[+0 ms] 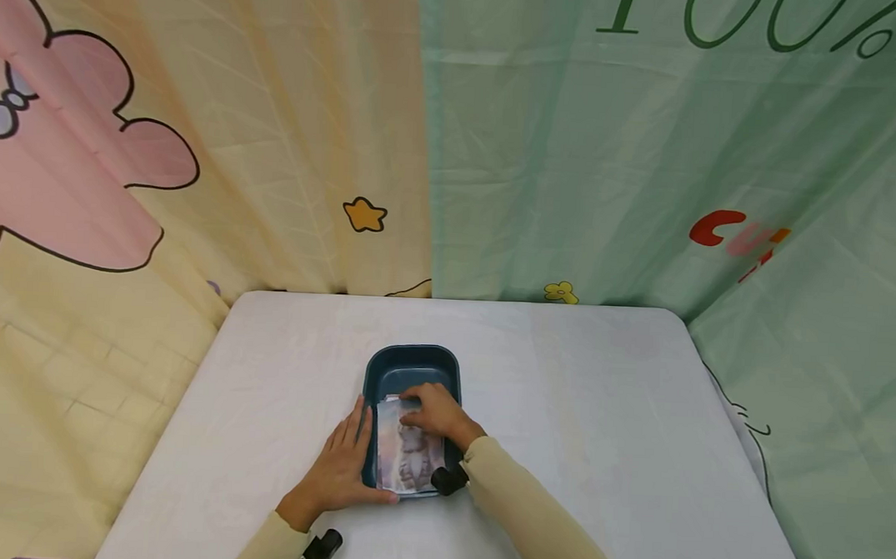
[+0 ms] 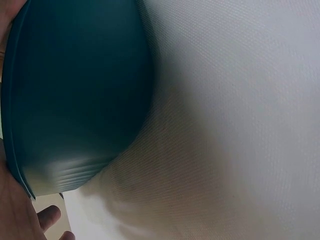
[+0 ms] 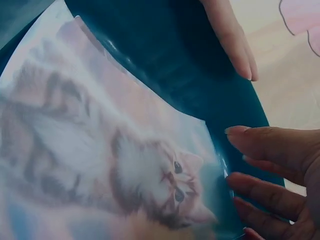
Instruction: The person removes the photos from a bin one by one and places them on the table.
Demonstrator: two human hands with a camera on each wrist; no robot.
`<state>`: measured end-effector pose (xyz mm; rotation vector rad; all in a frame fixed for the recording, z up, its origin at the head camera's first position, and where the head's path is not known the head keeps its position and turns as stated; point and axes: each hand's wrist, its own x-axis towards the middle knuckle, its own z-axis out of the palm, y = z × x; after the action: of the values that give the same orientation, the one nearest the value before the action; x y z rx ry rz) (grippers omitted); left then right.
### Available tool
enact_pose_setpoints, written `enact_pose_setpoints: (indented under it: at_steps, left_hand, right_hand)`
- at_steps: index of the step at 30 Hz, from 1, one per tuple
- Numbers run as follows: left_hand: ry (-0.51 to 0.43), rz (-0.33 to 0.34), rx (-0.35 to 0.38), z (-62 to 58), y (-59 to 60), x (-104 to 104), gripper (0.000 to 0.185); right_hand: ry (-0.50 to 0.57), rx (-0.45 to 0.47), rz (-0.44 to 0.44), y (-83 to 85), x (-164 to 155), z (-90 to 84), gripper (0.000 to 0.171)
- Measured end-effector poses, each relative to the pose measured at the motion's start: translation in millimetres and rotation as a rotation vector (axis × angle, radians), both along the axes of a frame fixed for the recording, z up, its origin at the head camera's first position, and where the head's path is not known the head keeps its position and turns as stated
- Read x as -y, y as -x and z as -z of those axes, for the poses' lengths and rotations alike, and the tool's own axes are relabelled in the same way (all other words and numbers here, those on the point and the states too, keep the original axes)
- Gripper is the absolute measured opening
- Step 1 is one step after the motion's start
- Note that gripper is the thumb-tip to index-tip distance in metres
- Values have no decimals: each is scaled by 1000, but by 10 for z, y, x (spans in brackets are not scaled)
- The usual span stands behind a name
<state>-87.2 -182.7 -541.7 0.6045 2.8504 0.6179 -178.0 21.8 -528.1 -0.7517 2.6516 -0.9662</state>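
A dark teal rectangular plastic bin (image 1: 414,357) stands on the table. Inside it lies a glossy kitten picture (image 1: 391,452), with a layered upper edge; the kitten's face shows clearly in the right wrist view. My left hand (image 1: 342,467) rests against the bin's left side, fingers extended along the rim and thumb at the near edge. The bin's smooth outer wall (image 2: 80,85) fills much of the left wrist view. Over the bin, my right hand (image 1: 438,414) reaches to the picture's far end. Its fingertips (image 3: 237,181) are right at the picture's edge, thumb apart from them.
A white cloth covers the table (image 1: 598,453). Printed curtains (image 1: 559,151) hang behind it and along both sides. A small black camera (image 1: 324,548) is worn at the left wrist, another black camera (image 1: 450,480) at the right.
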Motion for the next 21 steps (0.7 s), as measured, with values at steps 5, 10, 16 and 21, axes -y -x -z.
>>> enact_pose_setpoints:
  at_steps: [5,10,16,21]
  left_hand:
    - [7,-1,5,14,6,-2,139]
    - [15,3,5,29,13,2,140]
    - [13,-1,30,20,10,6,139]
    - [22,1,46,4,12,0,139]
  right_hand:
    - [106,3,-11,16,-54,13,35]
    - [146,-8,8,39,-113,-16,30]
    - [140,-20,20,41,-151,-50,20]
    - [129,-54,-17,50,-177,-63,16]
